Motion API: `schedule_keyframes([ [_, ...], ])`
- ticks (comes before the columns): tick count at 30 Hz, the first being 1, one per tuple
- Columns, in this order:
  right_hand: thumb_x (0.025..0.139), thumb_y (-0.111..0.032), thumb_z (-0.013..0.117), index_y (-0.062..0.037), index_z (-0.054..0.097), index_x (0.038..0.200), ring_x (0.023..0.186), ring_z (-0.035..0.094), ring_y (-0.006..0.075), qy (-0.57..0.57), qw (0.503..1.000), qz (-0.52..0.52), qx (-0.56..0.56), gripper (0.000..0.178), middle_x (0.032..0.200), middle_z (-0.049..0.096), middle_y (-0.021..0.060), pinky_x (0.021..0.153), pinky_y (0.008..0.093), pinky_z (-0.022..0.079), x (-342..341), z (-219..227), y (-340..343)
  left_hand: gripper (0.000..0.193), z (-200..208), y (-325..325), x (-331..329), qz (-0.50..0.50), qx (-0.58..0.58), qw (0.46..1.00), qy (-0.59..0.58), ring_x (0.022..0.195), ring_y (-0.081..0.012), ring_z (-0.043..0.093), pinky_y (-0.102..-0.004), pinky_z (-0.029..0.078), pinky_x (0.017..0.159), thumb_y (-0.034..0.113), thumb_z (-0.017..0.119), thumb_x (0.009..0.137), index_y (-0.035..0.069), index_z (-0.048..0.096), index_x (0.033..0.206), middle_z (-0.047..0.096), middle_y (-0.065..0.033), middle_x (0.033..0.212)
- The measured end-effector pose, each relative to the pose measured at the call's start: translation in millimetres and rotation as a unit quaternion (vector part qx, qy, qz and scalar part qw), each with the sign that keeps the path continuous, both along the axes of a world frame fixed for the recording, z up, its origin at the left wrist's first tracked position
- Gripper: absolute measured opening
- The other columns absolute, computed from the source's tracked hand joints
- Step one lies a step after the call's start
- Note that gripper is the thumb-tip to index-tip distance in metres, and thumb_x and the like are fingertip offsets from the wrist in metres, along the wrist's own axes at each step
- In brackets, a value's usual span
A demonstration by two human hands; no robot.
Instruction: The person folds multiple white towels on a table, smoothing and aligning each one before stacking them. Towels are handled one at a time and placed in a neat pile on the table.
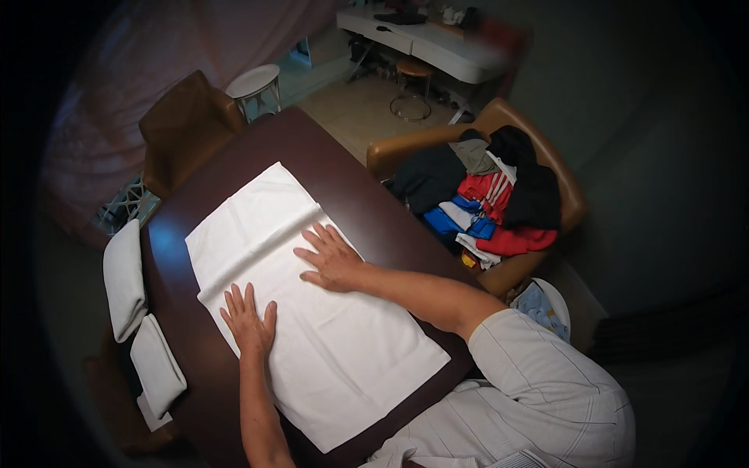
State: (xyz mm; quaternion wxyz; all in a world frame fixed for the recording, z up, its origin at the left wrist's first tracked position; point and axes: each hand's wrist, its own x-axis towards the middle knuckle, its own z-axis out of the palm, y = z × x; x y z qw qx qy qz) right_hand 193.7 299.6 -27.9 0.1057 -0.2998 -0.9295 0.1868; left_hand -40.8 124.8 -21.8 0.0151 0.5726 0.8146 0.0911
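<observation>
Remotely, I had left hand and right hand flat, fingers wide, on the white cloth atop the dark table (soft and light, I judged; best gripped at its corners).

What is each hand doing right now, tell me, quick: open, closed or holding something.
Left hand: open, laid on the white cloth, holding nothing.
Right hand: open, spread on the same cloth, holding nothing.

cloth: plain white | table: dark maroon | shirt: pale, dark-striped
</observation>
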Motion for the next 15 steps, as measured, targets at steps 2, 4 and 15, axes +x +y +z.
schedule_keyframes([
  [2, 0.101, -0.057, 0.052, -0.0132, 0.041, 0.16, 0.158, 0.007, 0.0475, 0.021, 1.0, -0.006, 0.015, 0.074, 0.169, 0.022, 0.0264, 0.128, 0.0575, 0.003, -15, -1, 15, 0.073, -2, 6, -12, -0.006, 0.017, 1.0, 0.015, 0.157, -0.0436, 0.019, -0.0624, 0.01, 0.126, 0.046, 0.065, 0.098, 0.009, 0.045, 0.157, 0.028, -0.0237, 0.168],
  [4, 0.099, -0.057, 0.058, -0.0137, 0.043, 0.158, 0.157, 0.012, 0.0489, 0.042, 0.998, -0.028, 0.04, 0.075, 0.167, 0.025, 0.0282, 0.128, 0.0582, 0.007, -29, -6, 27, 0.072, -8, 15, -19, -0.013, 0.032, 0.999, 0.023, 0.157, -0.0442, 0.021, -0.0633, 0.012, 0.125, 0.045, 0.066, 0.097, 0.009, 0.046, 0.156, 0.029, -0.0239, 0.168],
  [15, 0.097, -0.056, 0.058, -0.006, 0.065, 0.134, 0.145, 0.029, 0.0489, -0.013, 0.995, -0.102, 0.018, 0.063, 0.147, 0.045, 0.0295, 0.121, 0.0649, 0.012, -131, 15, 85, 0.042, -11, 62, -97, -0.021, 0.151, 0.988, -0.018, 0.133, -0.0436, 0.054, -0.0518, 0.039, 0.114, 0.034, 0.057, 0.105, 0.002, 0.068, 0.129, 0.062, -0.0257, 0.138],
])
